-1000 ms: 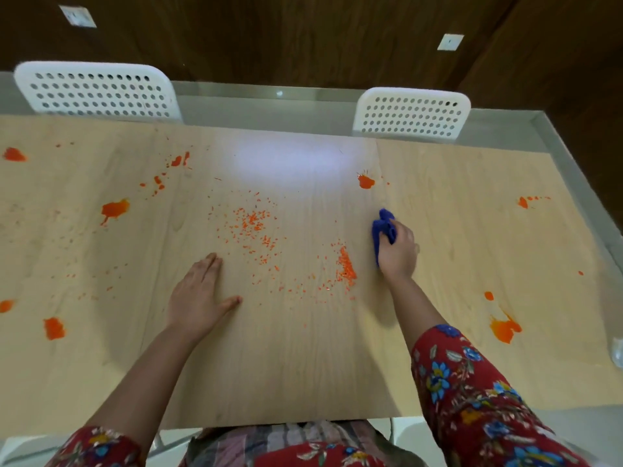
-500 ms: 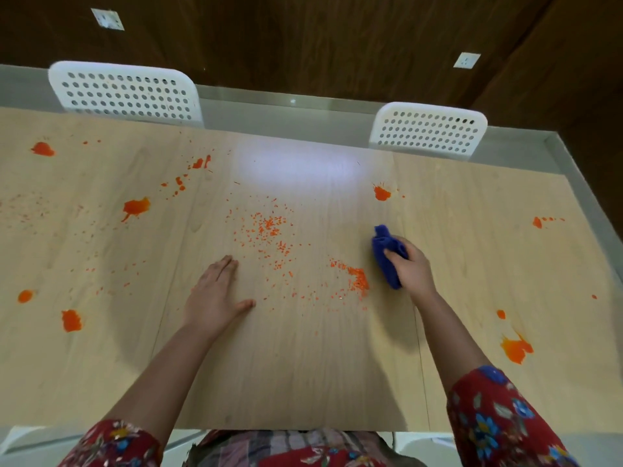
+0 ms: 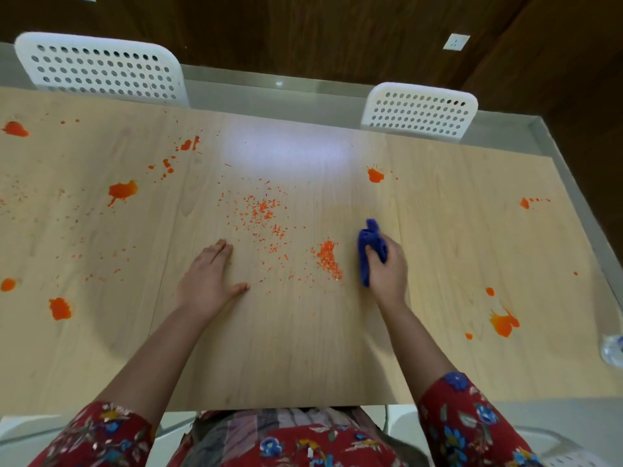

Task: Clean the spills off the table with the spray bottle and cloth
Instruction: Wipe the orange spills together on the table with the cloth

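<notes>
R hand [image 3: 387,274] fingers gripped blue cloth [image 3: 367,251]; orange crumb pile [image 3: 328,259] lay just left of them; L hand [image 3: 209,281] flat, farther off, on desk [image 3: 286,348].

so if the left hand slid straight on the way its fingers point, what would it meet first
The left hand, flat on the table, points away and slightly right. Sliding on, it would probably first meet the scattered orange crumbs just ahead of it.

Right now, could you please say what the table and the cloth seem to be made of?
The table looks like pale wood-grain laminate or veneer: grain lines, smooth satin glare. The cloth, gripped by the right hand, looks like soft blue fabric, perhaps microfibre: limp folds.
</notes>
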